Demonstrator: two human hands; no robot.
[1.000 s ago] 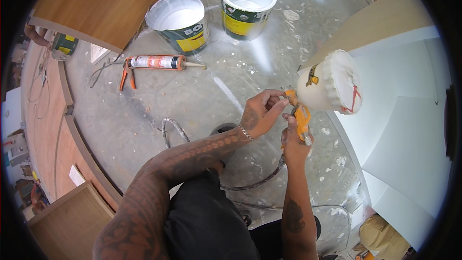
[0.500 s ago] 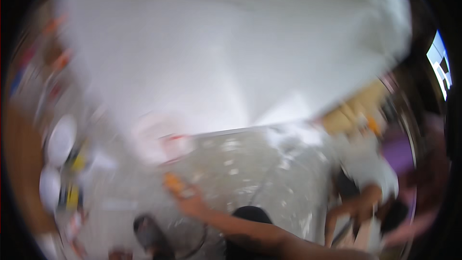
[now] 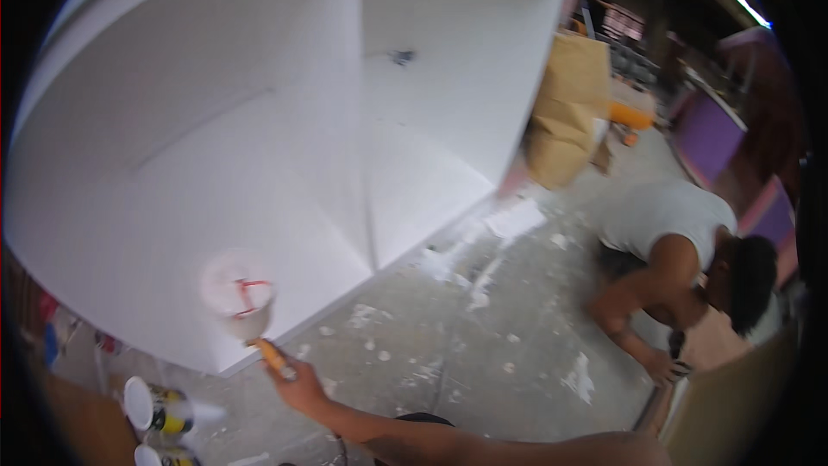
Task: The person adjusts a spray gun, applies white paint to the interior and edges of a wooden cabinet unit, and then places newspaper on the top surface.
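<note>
My right hand (image 3: 300,390) is closed around the orange handle of what looks like a paint spray gun (image 3: 272,355). On top of the gun sits a round whitish cup (image 3: 235,286) with red marks. A dark hose hangs below the hand. Just past the cup stands a large white cabinet (image 3: 259,43), open at the front and split by an upright divider (image 3: 345,103). Thin dark marks show on its inner back. The cup appears in front of its lower panel; whether they touch I cannot tell. My left hand is out of view.
On my right a co-worker (image 3: 664,224) in a light top crouches, hands on a board (image 3: 733,388). Paint tins (image 3: 159,406) stand at the lower left. A brown paper sack (image 3: 569,112) and purple panels (image 3: 707,138) are beyond. White splashes spot the concrete floor (image 3: 388,354).
My view has swung, and the cabinet's inside and divider now show clearly. My right hand and the spray gun appear lower and further left. The co-worker appears further up and right.
</note>
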